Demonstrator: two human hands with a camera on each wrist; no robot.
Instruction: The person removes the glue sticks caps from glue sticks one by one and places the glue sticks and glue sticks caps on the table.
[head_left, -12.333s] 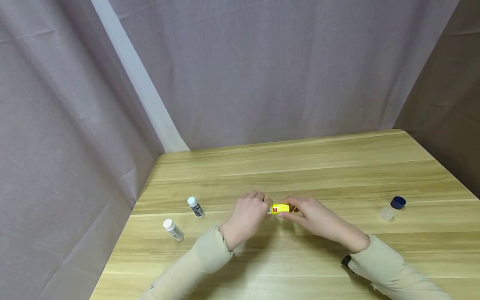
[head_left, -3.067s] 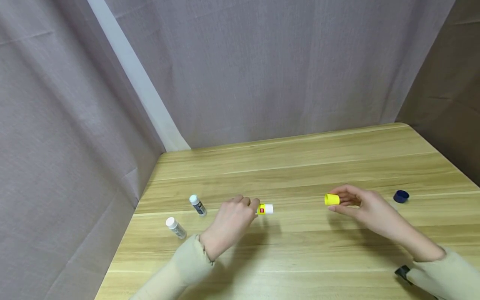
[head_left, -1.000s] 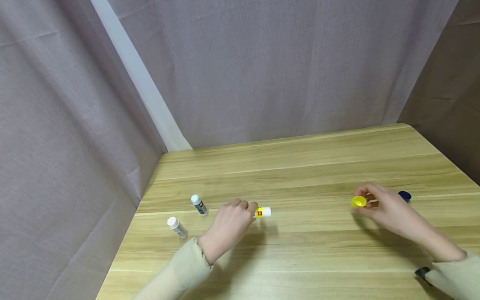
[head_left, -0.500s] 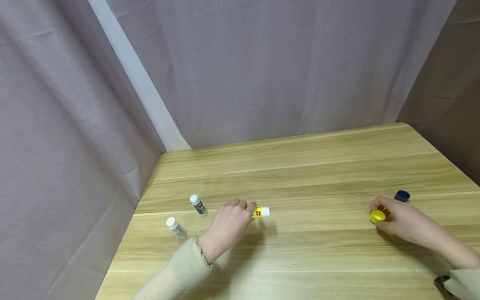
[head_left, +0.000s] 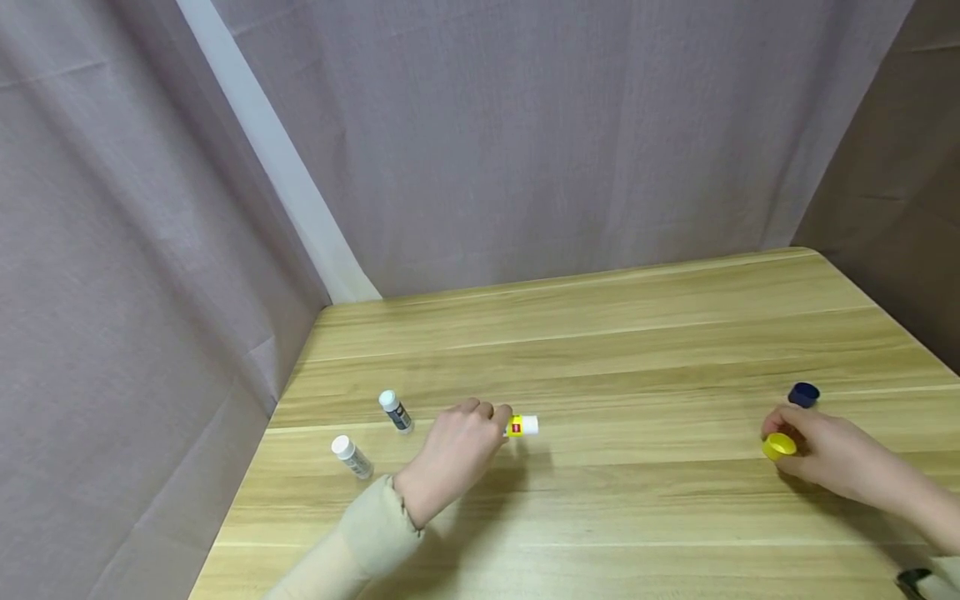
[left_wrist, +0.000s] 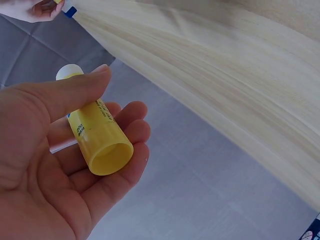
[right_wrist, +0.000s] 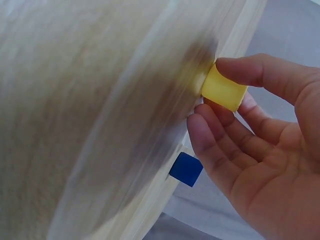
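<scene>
My left hand [head_left: 457, 446] grips a yellow glue stick [head_left: 519, 426] lying level above the table, its white uncapped end pointing right. In the left wrist view, thumb and fingers wrap the yellow barrel [left_wrist: 102, 137], and its hollow bottom faces the camera. Over at the right, my right hand [head_left: 832, 454] pinches a yellow glue stick cap [head_left: 780, 447] with its open mouth upward. The right wrist view shows the thumb on the yellow cap [right_wrist: 224, 90], which is right at the tabletop. A navy cap [head_left: 804, 394] sits just behind this hand.
Two uncapped glue sticks stand upright on the left: one with a dark label [head_left: 397, 412], one with a pale label [head_left: 352, 457]. The wooden table [head_left: 600, 333] meets grey curtains [head_left: 525, 150] at the back and left.
My right hand has pulled the yellow cap off the glue stick, carried it right and lowered it beside the navy cap. The clear cap is now hidden behind that hand. The left hand barely moved lately.
</scene>
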